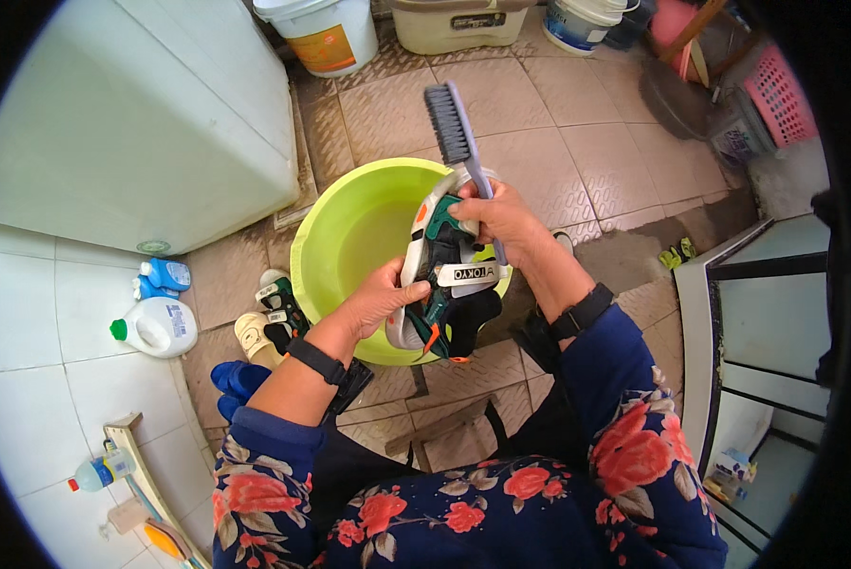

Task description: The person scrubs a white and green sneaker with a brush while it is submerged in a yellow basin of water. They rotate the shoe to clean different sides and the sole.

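Note:
A green, black and white strap sandal [445, 245] with orange accents is held up over the near right side of a yellow-green plastic basin [315, 245]. My left hand [379, 299] grips the sandal by its sole edge, thumb on the upper. My right hand [503, 220] holds a scrubbing brush [454, 128] by its lilac handle, dark bristles pointing up and left, and its thumb and fingers also touch the sandal's far end. A white strap bearing printing lies loose across the sandal. Cloudy liquid seems to be in the basin.
Left of the basin lie a similar sandal [283, 306], a cream clog [254, 338] and blue slippers [237, 380]. A white detergent jug [158, 327] and blue bottles [162, 277] stand by the tiled wall. Buckets [326, 35] line the back; a white cabinet [702, 306] is at right.

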`<state>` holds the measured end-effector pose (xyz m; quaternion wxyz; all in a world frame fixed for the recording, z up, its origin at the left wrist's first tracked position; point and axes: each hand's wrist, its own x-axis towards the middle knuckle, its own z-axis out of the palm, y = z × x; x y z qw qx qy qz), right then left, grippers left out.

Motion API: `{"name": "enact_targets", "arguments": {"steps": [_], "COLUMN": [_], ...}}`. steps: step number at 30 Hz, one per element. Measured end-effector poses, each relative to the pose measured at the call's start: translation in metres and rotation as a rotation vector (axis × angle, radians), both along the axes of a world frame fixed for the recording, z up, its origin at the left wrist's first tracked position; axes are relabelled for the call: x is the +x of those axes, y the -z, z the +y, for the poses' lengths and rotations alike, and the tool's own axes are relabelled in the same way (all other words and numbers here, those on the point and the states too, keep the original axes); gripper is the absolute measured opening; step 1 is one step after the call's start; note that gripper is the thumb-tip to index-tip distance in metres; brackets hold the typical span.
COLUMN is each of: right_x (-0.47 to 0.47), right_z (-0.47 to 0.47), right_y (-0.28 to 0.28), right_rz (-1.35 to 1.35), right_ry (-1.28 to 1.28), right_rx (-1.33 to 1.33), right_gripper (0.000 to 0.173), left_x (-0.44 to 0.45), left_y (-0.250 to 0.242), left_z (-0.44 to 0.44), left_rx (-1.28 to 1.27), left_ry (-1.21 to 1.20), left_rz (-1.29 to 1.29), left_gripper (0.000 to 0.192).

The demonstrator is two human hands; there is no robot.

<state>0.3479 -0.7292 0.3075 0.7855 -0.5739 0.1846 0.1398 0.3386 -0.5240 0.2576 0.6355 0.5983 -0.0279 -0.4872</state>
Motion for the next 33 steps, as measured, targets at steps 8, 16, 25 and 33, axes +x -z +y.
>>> {"name": "enact_targets", "arguments": {"steps": [8, 16, 25, 33], "right_x": [0.008, 0.01, -0.035, -0.072], "right_z": [0.008, 0.004, 0.05, 0.082], "right_y": [0.02, 0.08, 0.099, 0.086], "right_rz": [-0.025, -0.022, -0.339, -0.189], "right_ry": [0.088, -0.096, -0.417, -0.464], "right_rx": [0.209, -0.892, -1.048, -0.877], "right_gripper": [0.023, 0.05, 0.043, 0.037], "left_x": [-0.015, -0.026, -0.013, -0.009], "left_y": [0.003, 0.035, 0.071, 0.072], "left_z": [0.011, 0.038, 0.043, 0.042], "left_rx": [-0.157, 0.294, 0.303, 0.335], "left_ry": [-0.044, -0.191, -0.421, -0.525], "left_rz": [-0.242, -0.249, -0.057, -0.017], "left_gripper": [0.086, 0.051, 0.033, 0.032]}}
